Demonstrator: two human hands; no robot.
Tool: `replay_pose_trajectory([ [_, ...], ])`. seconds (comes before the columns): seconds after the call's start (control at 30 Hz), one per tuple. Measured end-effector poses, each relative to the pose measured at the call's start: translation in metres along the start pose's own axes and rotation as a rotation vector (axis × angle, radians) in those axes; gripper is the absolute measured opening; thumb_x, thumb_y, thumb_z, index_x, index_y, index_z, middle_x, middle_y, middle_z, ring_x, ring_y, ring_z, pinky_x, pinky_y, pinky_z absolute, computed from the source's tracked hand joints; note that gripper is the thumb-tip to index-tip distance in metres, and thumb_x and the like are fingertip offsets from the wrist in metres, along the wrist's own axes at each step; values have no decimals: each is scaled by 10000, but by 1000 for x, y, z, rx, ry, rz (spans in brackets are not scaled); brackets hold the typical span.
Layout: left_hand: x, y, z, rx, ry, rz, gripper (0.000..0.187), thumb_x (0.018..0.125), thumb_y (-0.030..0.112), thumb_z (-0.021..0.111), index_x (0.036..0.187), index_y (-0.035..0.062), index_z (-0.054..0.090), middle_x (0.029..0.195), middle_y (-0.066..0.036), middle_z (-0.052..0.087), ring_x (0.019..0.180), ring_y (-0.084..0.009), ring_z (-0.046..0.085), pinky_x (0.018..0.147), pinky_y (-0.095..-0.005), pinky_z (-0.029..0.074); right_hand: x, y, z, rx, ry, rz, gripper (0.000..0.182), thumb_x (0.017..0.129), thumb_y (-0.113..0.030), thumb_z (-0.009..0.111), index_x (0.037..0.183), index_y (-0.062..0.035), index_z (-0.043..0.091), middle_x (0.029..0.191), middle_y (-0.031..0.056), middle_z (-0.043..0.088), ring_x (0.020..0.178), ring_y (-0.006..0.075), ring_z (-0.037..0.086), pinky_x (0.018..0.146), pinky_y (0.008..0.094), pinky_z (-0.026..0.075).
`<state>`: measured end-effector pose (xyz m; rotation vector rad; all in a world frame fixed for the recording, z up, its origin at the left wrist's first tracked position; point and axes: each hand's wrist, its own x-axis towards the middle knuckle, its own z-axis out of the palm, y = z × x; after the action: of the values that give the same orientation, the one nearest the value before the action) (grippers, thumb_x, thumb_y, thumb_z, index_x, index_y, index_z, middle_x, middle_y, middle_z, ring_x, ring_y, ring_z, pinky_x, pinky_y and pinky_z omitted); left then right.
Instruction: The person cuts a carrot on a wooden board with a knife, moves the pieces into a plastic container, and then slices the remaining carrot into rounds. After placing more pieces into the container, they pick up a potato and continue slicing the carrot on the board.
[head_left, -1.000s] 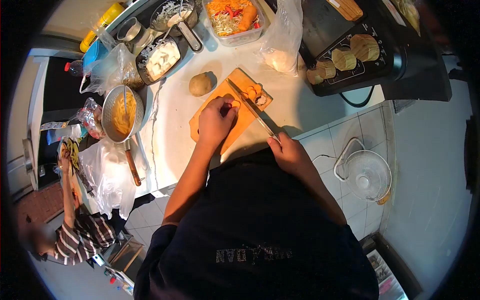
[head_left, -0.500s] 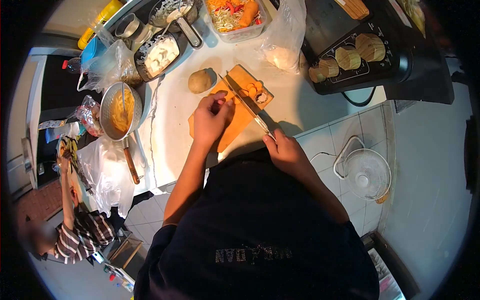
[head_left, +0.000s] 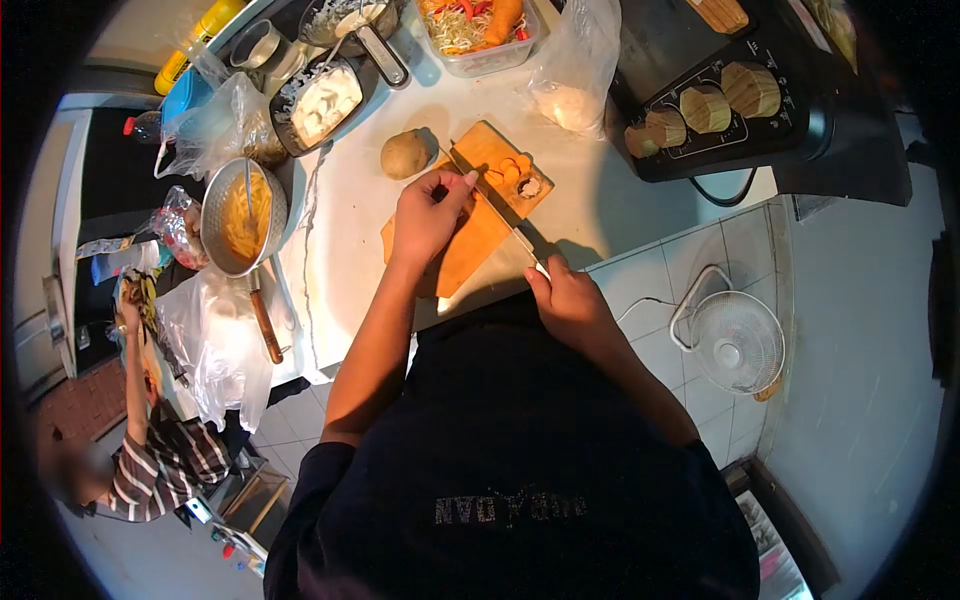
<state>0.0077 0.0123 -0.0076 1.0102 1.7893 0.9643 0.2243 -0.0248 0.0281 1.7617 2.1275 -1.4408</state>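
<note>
My right hand (head_left: 568, 305) is closed around the handle of a knife (head_left: 510, 226). Its long blade slants up and left across an orange-brown cutting board (head_left: 465, 255). On the left of the blade, my left hand (head_left: 432, 220) is curled low over the board, thumb and fingertips close to the metal; whatever they grip is hidden. Several thin orange slices, which look like carrot (head_left: 510, 170), lie on the board to the right of the blade, beside a small pale, dark-rimmed piece (head_left: 529, 188). A round brown potato (head_left: 404, 155) sits on the counter just beyond my left hand.
Left stands a pan (head_left: 215, 205) of pale yellow strips, its handle toward me. A dark tray (head_left: 318, 108) with white food, a vegetable container (head_left: 480, 50) and a plastic bag (head_left: 572, 95) line the back. A black appliance (head_left: 715, 110) stands right. Another person (head_left: 165, 465) works at left.
My left hand has shifted slightly, its thumb and fingertips now nearer the blade. The knife stays over the board in my right hand. The whole view has moved a little.
</note>
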Motion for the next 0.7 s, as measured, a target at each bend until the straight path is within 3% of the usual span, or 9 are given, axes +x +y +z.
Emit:
replay_pose_trajectory([
  [0.13, -1, 5, -2, 11, -30, -24, 295, 900, 302, 703, 850, 14, 671, 691, 13, 605, 597, -58, 511, 553, -218, 418, -1, -4, 3, 0, -4, 39, 384, 992, -353, 451, 966, 29, 487, 862, 330, 623, 876, 510, 589, 773, 555, 460],
  [0.2, -1, 7, -2, 4, -32, -46, 295, 894, 304, 710, 852, 14, 677, 701, 18, 607, 600, -51, 505, 551, -217, 415, 0, 3, 11, -18, 126, -83, 343, 978, -300, 501, 893, 32, 479, 708, 299, 604, 740, 501, 612, 675, 550, 498],
  [0.33, -1, 5, 1, -59, -11, -12, 296, 891, 288, 707, 827, -1, 685, 650, 8, 595, 567, -56, 482, 529, -237, 401, -3, -2, 7, -9, 120, -66, 350, 977, -304, 502, 899, 36, 479, 726, 304, 607, 746, 499, 615, 674, 552, 499],
  [0.4, 1, 2, 1, -34, -12, -4, 290, 892, 282, 707, 829, -1, 687, 651, 11, 595, 566, -52, 476, 525, -233, 393, -4, -6, 5, -13, 53, 11, 381, 994, -345, 452, 965, 33, 486, 825, 327, 621, 850, 509, 593, 759, 550, 467],
  [0.7, 2, 7, -1, -4, -23, -56, 283, 880, 273, 721, 811, 2, 683, 654, 12, 598, 570, -49, 469, 528, -234, 394, -5, -12, 5, -7, 63, 50, 359, 1002, -322, 444, 977, 35, 473, 852, 331, 617, 873, 507, 588, 767, 554, 458],
])
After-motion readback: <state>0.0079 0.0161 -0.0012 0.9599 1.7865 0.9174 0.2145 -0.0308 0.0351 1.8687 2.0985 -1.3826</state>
